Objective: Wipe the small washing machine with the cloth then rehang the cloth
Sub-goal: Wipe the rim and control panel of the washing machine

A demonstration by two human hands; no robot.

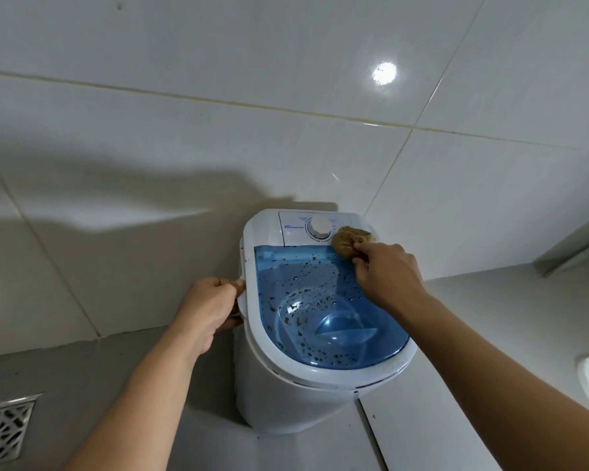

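The right hand has a tight grip on the brown cloth by the white knob, the left hand holds the small washing machine steady, and long firm rubs toward the person should clear the dirty blue lid below that grip.

Small white plastic washing machine stood on the grey tiled floor, its back against the pale tiled wall. Left hand gripped the machine's left rim. Right hand held the brown bunched cloth on the back right corner of the top. Round white dial sat just left of that grip; translucent blue lid lay before it. Perforated metal floor drain lay well left of the left-hand grip.
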